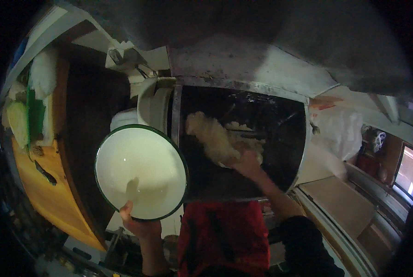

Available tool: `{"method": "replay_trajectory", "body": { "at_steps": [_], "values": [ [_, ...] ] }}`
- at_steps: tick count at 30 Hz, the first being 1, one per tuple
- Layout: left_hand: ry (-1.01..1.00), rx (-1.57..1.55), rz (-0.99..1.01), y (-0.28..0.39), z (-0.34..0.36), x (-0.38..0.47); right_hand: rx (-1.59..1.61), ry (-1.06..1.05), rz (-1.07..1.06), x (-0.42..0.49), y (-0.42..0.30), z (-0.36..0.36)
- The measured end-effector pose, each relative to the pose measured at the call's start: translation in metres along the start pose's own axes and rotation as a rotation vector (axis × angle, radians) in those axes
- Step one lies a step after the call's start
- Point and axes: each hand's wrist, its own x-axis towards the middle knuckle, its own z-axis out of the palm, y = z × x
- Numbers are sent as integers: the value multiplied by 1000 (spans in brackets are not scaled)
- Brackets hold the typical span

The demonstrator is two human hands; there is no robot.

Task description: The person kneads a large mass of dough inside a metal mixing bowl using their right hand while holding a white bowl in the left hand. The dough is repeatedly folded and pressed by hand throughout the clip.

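Note:
My left hand (139,221) grips the lower rim of a white enamel basin (140,173) with a dark green edge, thumb over the inside. The basin is tilted towards me and nothing lies in it. My right hand (244,161) reaches into a dark, metal-rimmed rectangular vat or pan (286,145). It touches a long, pale, soft-looking mass (210,135) that stretches up and left from the fingers. Blur and dim light hide the fingertips, so I cannot tell whether they grasp it. More pale lumps (239,125) show just behind.
On the left, a yellow-orange surface (43,176) holds a dark-handled tool (45,172) and a green item (36,114). A clear plastic bag (344,130) is at the right, above a brown board (337,200). A red cloth or apron (223,235) hangs at my front.

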Motion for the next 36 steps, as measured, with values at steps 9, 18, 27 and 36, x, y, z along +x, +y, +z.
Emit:
{"method": "replay_trajectory", "body": {
  "at_steps": [9,18,27,36],
  "values": [
    [-14,-796,-284,15,16,-3,848,13,643,83,74,-14],
    [3,-731,-268,-4,4,-1,-84,-260,486,93,5,-50],
    [-49,-82,-37,-2,4,1,-595,246,-78,120,-32,34],
    [-8,-800,-335,27,-15,-10,37,-248,310,-32,-41,53]
  ]
}}
